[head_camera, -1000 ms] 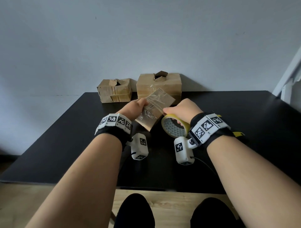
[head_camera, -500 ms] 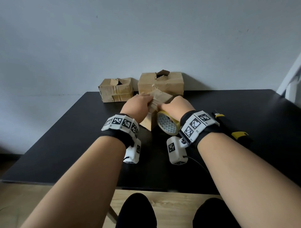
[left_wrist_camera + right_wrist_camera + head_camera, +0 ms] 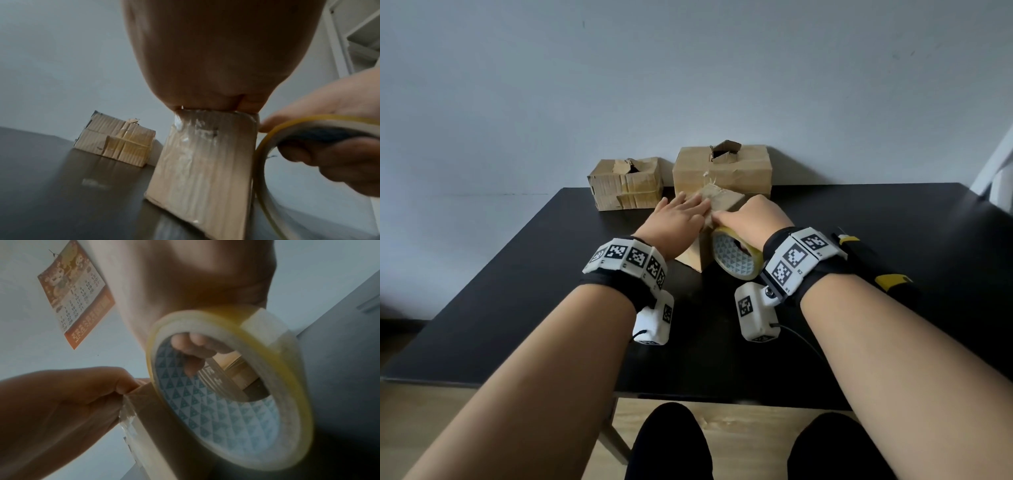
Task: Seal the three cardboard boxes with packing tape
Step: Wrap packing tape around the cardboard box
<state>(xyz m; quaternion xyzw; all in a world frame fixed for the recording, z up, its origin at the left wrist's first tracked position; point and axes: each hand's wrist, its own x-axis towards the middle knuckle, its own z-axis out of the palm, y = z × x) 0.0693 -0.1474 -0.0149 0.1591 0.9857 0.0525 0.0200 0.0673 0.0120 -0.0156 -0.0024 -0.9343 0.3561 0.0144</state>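
— While the left hand [image 3: 677, 219] lies flat, what is under it?
— A small box [image 3: 717, 219] standing on the tabletop [image 3: 517, 291]. The fingers are straight and spread over its top, pressing down; from the left wrist view the palm [image 3: 205, 56] sits on the top edge, and shiny tape film runs down the near face of the box [image 3: 205, 162].

— And the right hand [image 3: 751, 219]?
— Just beside the left, touching the same box at its right side. Its fingers [image 3: 197, 344] are curled through the core of the tape roll [image 3: 736, 257], gripping it. The roll stands on edge, tight against the box, below the right wrist.

— Where are the other boxes?
— Beyond both hands, at the far edge by the wall. One low box [image 3: 626, 186] sits ahead and left of the left hand, with tape bands on its sides and a torn flap on top. A larger box [image 3: 722, 171] stands straight past the fingertips, right behind the small one, its top also torn open.

— Anything else near the hands?
— A black and yellow tool [image 3: 873, 270] lies on the tabletop just right of the right wrist; I cannot tell what kind. A calendar [image 3: 76, 300] hangs on the wall in the right wrist view.
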